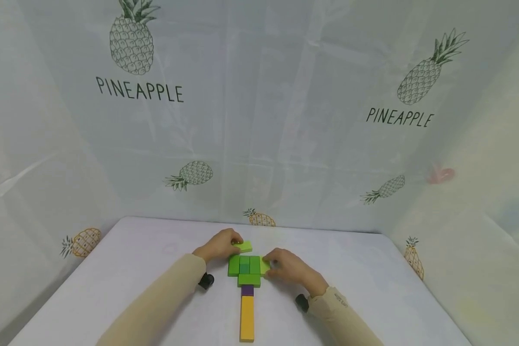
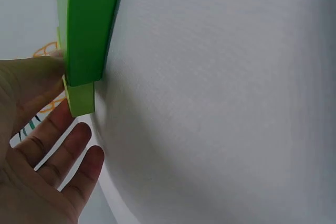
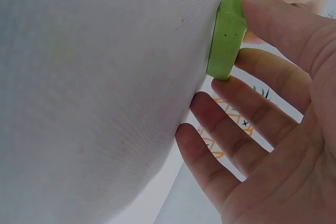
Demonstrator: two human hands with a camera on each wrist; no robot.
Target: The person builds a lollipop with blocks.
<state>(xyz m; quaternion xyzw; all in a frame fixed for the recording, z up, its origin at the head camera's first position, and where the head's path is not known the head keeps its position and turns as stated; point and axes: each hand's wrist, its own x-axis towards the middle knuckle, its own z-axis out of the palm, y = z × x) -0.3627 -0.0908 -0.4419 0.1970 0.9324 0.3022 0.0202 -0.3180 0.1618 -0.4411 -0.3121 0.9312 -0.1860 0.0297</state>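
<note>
My left hand (image 1: pixel 219 244) pinches a light green block (image 1: pixel 244 246) by its left end, just beyond the far edge of a flat arrangement of blocks. In the left wrist view this light green block (image 2: pixel 82 99) is partly hidden behind a darker green block (image 2: pixel 90 32). My right hand (image 1: pixel 290 267) holds another light green block (image 1: pixel 265 267) between thumb and finger at the arrangement's right side. In the right wrist view that block (image 3: pixel 227 38) has slanted faces, and its bottom is at the table surface; the other fingers are spread beside it.
Between the hands lie green blocks (image 1: pixel 254 265) side by side, with a wider green block (image 1: pixel 249 280) in front. A purple block (image 1: pixel 247 290) and a long yellow-orange block (image 1: pixel 247 318) continue toward me on the white table (image 1: pixel 177 307). Pineapple-print cloth (image 1: pixel 268 144) hangs behind and at the sides.
</note>
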